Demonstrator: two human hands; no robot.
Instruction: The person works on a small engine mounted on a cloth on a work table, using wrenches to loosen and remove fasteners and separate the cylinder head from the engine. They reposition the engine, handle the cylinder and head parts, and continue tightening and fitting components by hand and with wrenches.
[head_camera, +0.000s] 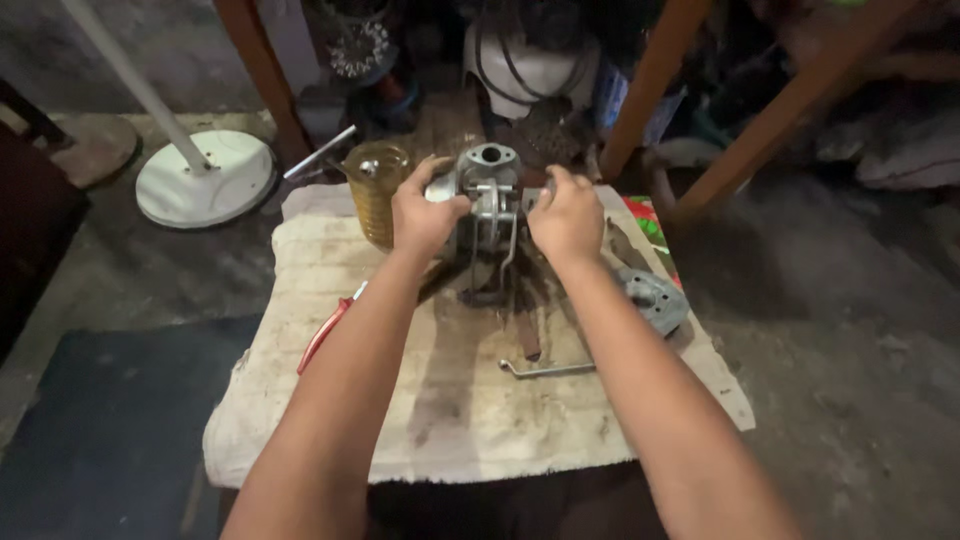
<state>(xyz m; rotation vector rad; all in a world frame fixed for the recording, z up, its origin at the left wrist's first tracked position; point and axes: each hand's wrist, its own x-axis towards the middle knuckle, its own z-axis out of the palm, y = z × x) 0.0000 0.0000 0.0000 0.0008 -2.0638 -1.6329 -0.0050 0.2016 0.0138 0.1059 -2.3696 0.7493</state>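
Observation:
A grey metal engine part (487, 185) with a round opening on top stands upright at the far side of a stained cloth (470, 400). My left hand (425, 212) grips its left side. My right hand (568, 218) holds its right side, fingers curled over a small fitting. Thin metal rods hang down from the part's front between my two hands.
An amber glass jar (376, 185) stands just left of the part. Red-handled pliers (328, 330) lie on the cloth's left edge, a bent metal rod (548, 370) near its middle, a round metal disc (655, 298) at right. A white fan base (205, 178) sits far left; wooden legs behind.

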